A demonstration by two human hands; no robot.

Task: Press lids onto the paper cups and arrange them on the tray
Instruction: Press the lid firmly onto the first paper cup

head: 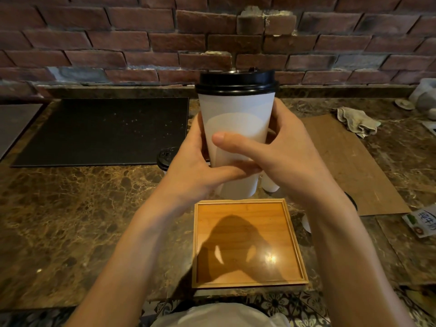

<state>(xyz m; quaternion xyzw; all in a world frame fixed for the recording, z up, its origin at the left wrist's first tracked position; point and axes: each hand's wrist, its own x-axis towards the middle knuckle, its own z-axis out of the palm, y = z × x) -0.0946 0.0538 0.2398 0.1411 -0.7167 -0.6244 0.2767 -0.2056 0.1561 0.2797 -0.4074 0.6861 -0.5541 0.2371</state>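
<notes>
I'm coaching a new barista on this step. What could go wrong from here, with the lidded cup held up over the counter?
1. The left hand and right hand grip the paper cup round its lower half; a hard squeeze might buckle it and loosen the black lid.
2. Lowering it toward the wooden tray, a forearm could knock the second lidded cup or the white cup, both partly hidden behind the hands.

White paper cup (236,119), black lid (237,82); orange-brown wooden tray (297,251); brown veined marble counter (70,208); black mat (101,133); red brick wall (118,31).
</notes>
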